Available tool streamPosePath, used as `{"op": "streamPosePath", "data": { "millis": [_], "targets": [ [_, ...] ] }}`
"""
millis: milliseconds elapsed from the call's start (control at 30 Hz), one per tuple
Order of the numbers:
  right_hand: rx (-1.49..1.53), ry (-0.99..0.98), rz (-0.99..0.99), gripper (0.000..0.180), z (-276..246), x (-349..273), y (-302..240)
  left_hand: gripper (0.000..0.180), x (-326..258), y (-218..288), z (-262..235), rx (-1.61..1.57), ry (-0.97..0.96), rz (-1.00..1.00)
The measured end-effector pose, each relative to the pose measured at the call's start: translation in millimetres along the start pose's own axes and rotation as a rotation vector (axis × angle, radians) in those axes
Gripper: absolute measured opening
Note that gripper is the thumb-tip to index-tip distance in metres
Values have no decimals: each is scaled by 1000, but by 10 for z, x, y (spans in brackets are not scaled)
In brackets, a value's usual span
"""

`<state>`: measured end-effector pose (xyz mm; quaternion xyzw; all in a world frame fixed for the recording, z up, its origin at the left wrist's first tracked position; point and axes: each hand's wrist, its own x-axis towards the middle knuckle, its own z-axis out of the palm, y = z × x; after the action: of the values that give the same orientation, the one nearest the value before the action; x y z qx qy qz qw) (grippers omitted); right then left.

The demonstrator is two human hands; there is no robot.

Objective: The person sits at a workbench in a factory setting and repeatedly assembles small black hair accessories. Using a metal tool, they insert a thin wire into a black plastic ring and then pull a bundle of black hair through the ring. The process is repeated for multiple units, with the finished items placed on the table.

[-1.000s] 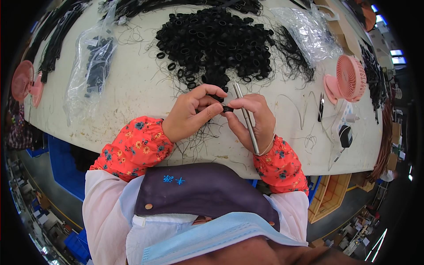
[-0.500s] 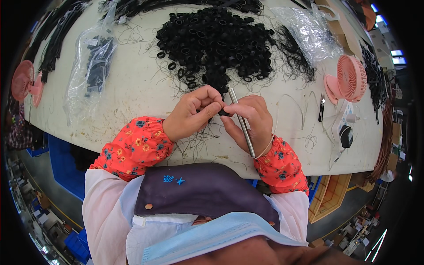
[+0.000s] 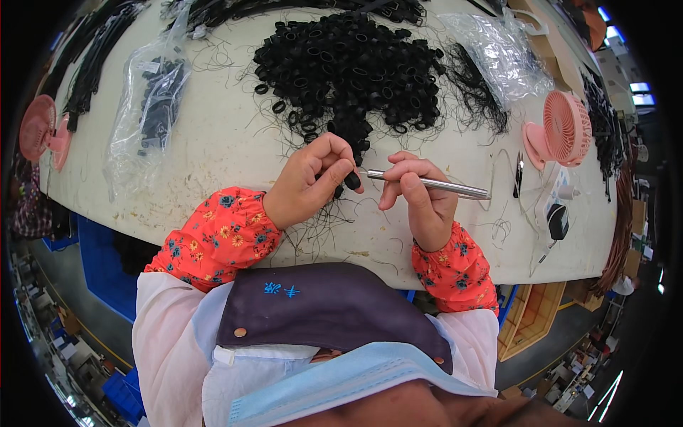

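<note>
Between the thumb and fingers of my left hand (image 3: 307, 179) is a small black loop (image 3: 352, 181), the same kind as those heaped beyond it. My right hand (image 3: 429, 206) grips a slim silver pen-shaped metal tool (image 3: 452, 188), held nearly level. The tool's thin tip points left and reaches the loop; whether it touches is too small to tell. Just past my fingers rises a large pile of black loops (image 3: 348, 71), spilling toward me in a narrow tail. Loose black threads (image 3: 320, 231) lie on the table under my left hand.
Pink fans stand on the left (image 3: 39, 128) and right (image 3: 565, 128) of the white table (image 3: 206, 167). A clear plastic bag (image 3: 153, 107) with black pieces lies at left, another plastic bag (image 3: 498, 57) at far right. Tweezers (image 3: 519, 174) and a power strip (image 3: 551, 196) sit at right.
The metal tool has swung from steep to nearly level, its tip now pointing left at the loop. My right hand has shifted right and turned; my left has barely moved.
</note>
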<state>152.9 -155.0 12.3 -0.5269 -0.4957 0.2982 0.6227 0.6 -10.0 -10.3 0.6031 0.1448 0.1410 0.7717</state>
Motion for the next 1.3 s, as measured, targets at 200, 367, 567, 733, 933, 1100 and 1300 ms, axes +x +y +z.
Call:
{"op": "streamPosePath", "data": {
  "millis": [200,367,567,733,933,1100,1300],
  "targets": [
    [9,-18,19,22,16,11,-27,11,6,-5,-36,38,-45,-8],
    [21,-15,47,21,16,2,-19,10,-2,6,1,18,9,13],
    [3,3,38,18,6,-6,-22,10,-5,28,-6,26,15,-4],
    [-297,84,-50,23,116,-12,48,9,-13,40,34,53,47,49],
    [-651,50,-351,36,158,78,107,12,-7,60,17,-69,34,-57],
    [-490,163,-171,33,152,31,62,16,21,147,19,-286,-35,-247],
    [-317,199,22,34,177,-24,49,9,-10,-19,47,244,-57,75]
  ]
}}
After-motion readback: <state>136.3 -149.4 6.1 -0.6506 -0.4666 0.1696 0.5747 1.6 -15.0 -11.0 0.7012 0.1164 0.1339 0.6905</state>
